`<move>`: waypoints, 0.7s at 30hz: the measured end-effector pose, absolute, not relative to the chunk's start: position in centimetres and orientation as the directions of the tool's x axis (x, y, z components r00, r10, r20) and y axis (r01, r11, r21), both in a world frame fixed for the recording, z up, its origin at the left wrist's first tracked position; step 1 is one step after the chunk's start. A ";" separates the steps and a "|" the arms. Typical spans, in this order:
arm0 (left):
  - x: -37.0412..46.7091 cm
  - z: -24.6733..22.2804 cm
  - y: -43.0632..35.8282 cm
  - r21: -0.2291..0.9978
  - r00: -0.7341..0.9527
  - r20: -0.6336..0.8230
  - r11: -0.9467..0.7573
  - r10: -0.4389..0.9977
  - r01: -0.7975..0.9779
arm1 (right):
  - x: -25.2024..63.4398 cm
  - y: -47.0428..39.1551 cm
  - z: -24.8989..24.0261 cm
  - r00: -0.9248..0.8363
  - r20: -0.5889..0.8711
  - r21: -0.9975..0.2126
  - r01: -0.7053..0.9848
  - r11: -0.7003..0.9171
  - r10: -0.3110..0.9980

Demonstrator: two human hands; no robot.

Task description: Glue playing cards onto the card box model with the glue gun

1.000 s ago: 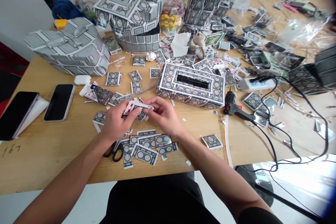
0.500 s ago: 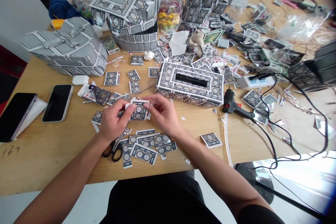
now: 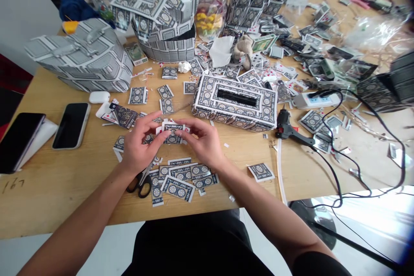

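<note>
Between my two hands is a small folded playing card (image 3: pixel 174 128) with a dark blue patterned back and white border. My left hand (image 3: pixel 142 142) grips its left side, thumb across the front. On its right side my right hand (image 3: pixel 202 140) pinches it with thumb and fingers. Just below lie several cut card pieces (image 3: pixel 177 188), pattern up. Black-handled scissors (image 3: pixel 142 184) rest beside them, blades partly under my left hand. Beyond my right hand stands a box covered in folded cards (image 3: pixel 235 101), with a dark slot in its top.
A glue gun (image 3: pixel 289 128) with its cable lies at the right, near a power strip (image 3: pixel 315 100). Card-covered bags (image 3: pixel 87 58) stand at the back left. Two phones (image 3: pixel 71 126) lie at the left. Loose cards and scraps (image 3: pixel 310 58) crowd the back right.
The card in my hands has tilted and now looks shorter, with its top edge folded toward me. My left fingers have lifted and spread a little behind it.
</note>
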State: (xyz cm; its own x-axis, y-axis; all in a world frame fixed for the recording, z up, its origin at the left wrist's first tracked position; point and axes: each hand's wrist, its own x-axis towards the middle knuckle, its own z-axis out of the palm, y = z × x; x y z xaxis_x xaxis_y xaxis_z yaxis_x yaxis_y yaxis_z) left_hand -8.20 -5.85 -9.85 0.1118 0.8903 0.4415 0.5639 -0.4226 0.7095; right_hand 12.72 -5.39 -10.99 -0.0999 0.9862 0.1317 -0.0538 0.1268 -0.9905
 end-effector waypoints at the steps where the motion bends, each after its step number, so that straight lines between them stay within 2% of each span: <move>1: -8.2 -9.7 -5.9 0.682 0.131 0.465 -0.449 0.875 0.577 | 12.7 -5.4 -11.0 -0.102 0.127 -0.991 -0.050 0.123 0.987; 4: -8.1 -9.4 -5.8 0.618 0.193 0.514 -0.517 0.836 0.593 | 12.8 -5.3 -11.1 -0.119 0.122 -0.992 -0.031 0.119 0.985; 10: -7.9 -9.0 -5.4 0.581 0.253 0.546 -0.579 0.799 0.572 | 12.8 -5.1 -11.4 -0.142 0.190 -0.982 -0.029 0.188 0.972; 17: -8.0 -8.8 -5.8 0.665 0.301 0.387 -0.490 0.872 0.564 | 12.5 -5.2 -10.8 -0.156 0.016 -0.991 -0.135 -0.005 0.988; 19: -8.1 -8.7 -5.9 0.708 0.251 0.344 -0.425 0.905 0.564 | 12.5 -5.1 -10.6 -0.146 0.006 -0.984 -0.178 -0.021 0.989; 21: -8.2 -8.6 -5.9 0.773 0.115 0.319 -0.328 0.941 0.542 | 12.5 -5.0 -10.5 -0.152 -0.010 -0.982 -0.186 -0.038 0.988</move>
State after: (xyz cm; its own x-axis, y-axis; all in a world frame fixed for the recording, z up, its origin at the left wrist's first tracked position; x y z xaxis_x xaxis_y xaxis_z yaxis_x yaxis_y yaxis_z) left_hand -8.16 -5.85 -8.62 0.1146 0.9409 0.3185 0.5424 -0.3279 0.7735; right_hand 12.54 -4.99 -10.53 -0.1521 0.9883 -0.0097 -0.1861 -0.0382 -0.9818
